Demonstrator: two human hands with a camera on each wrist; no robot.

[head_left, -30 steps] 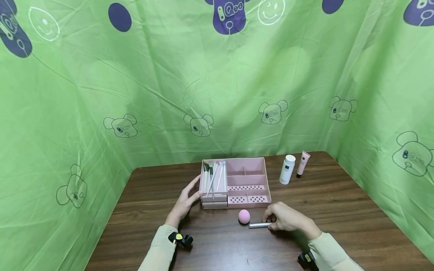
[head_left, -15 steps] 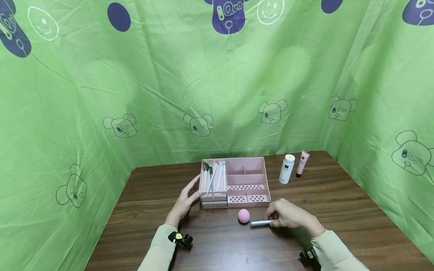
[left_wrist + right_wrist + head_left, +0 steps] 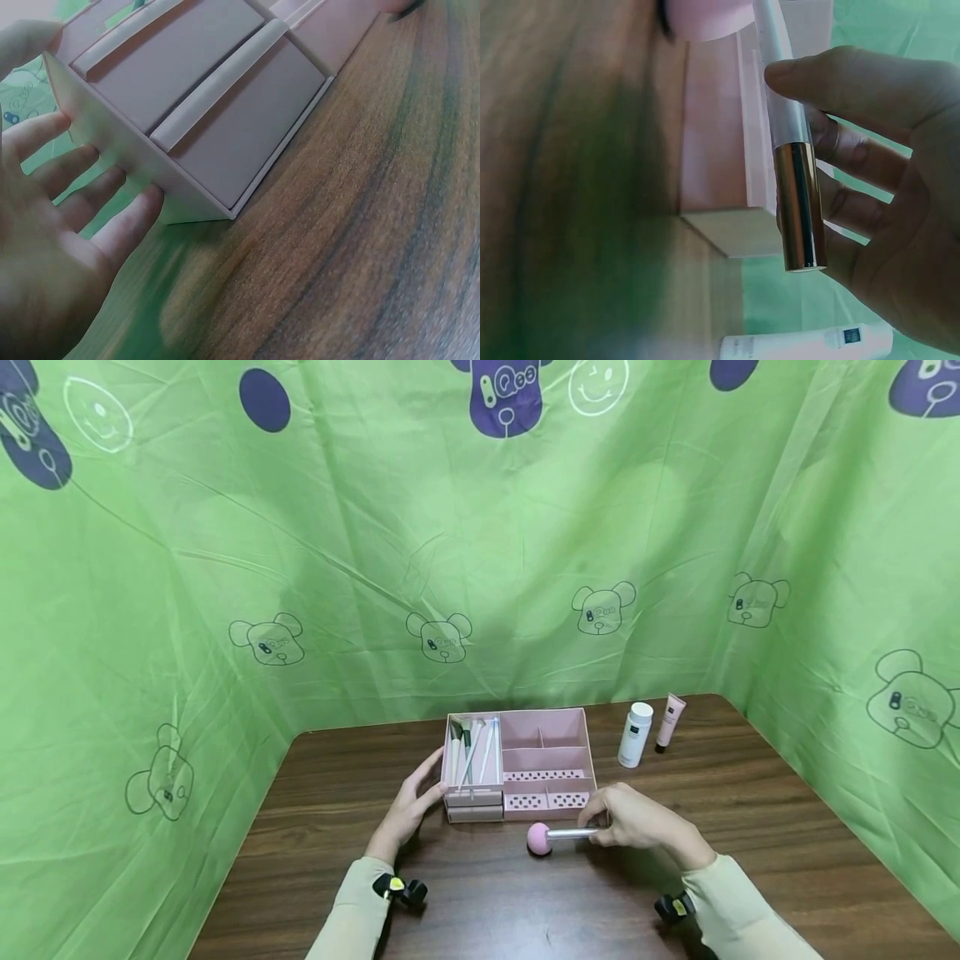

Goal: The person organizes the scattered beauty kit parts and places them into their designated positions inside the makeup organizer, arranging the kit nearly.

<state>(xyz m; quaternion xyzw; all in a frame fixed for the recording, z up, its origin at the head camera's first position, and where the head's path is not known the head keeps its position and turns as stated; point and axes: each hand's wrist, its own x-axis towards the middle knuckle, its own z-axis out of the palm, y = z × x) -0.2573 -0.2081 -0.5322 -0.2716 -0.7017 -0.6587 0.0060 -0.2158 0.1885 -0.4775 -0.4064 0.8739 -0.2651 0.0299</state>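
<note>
silver tube (image 3: 786, 124) near organizer edge (image 3: 551, 815)

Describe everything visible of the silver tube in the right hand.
The silver tube is slim, straight and cylindrical, with a pale metallic-looking body and a shiny gold end. The right hand holds it, the thumb against the silver part. In the head view, it points left toward the pink ball, in front of the pink organizer. Whether it touches the ball or the wooden table is unclear.
</note>
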